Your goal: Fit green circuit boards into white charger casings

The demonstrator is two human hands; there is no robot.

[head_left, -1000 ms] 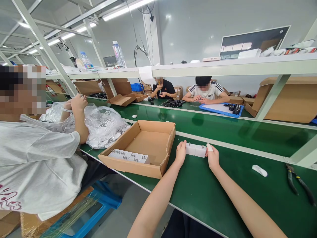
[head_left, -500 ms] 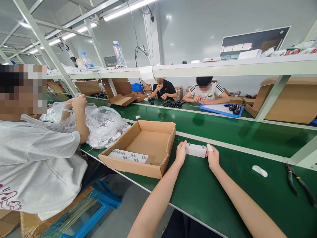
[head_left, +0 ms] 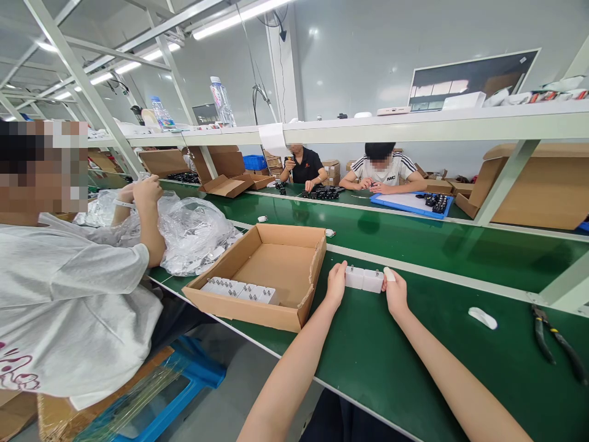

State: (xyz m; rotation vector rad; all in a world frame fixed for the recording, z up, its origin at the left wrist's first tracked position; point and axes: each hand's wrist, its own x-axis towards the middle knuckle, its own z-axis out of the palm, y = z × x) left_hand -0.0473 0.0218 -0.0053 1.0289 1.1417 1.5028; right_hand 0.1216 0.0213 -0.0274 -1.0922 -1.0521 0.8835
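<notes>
In the head view, two white plug chargers (head_left: 363, 279) sit side by side in a row over the green bench, metal prongs up. My left hand (head_left: 337, 284) is closed on the left end of the row, and my right hand (head_left: 396, 290) grips the right end. A white cover shows on the right thumb. Left of my hands stands an open cardboard box (head_left: 280, 317), where several more white chargers (head_left: 240, 290) lie along the near side with prongs up.
Pliers (head_left: 545, 331) and a white curved piece (head_left: 483, 318) lie on the right. A clear plastic bag (head_left: 197, 233) is by a co-worker (head_left: 78, 294) at left. Behind runs a green belt (head_left: 414, 242) carrying small white pieces (head_left: 330, 233). A shelf (head_left: 350, 132) crosses above.
My hands and the chargers have stayed put. On the belt, one small white piece shifted slightly right, and another now shows behind the box. The far co-worker in black moved their arms.
</notes>
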